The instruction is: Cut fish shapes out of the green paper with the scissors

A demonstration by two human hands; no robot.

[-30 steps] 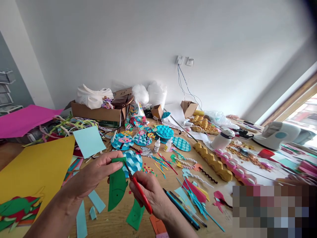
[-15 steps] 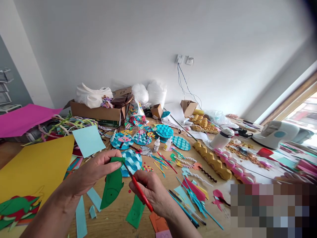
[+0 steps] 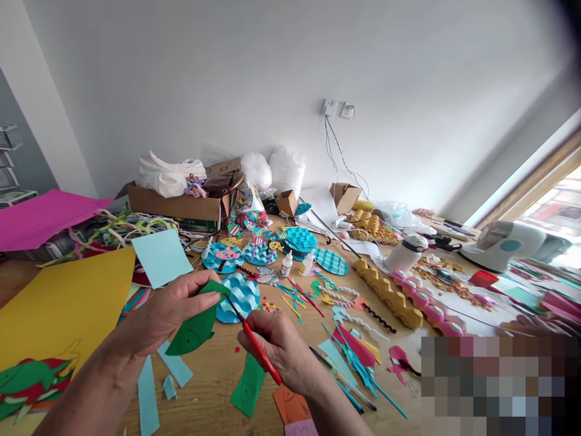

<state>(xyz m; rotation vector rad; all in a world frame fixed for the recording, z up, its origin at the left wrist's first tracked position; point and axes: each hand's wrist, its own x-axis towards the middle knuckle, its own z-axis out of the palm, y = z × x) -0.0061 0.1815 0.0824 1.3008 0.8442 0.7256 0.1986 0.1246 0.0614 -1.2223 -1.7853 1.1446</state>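
Note:
My left hand pinches a green paper fish near its upper end, and the fish hangs tilted to the lower left. In my right hand are red-handled scissors, their blade tips at the green paper just right of my left fingertips. Below the hands, a green paper piece with a drawn outline and an orange one lie on the table. A blue wavy paper disc is behind the scissor blades.
Yellow card and cut paper fish lie at left. Two glue bottles stand mid-table. Blue strips, egg-carton strips and a white bottle are at right. Another person's hand shows at the right edge.
The green fish has turned in my left hand, its lower end swinging left and up. The scissors have stayed almost in place at the paper's upper end.

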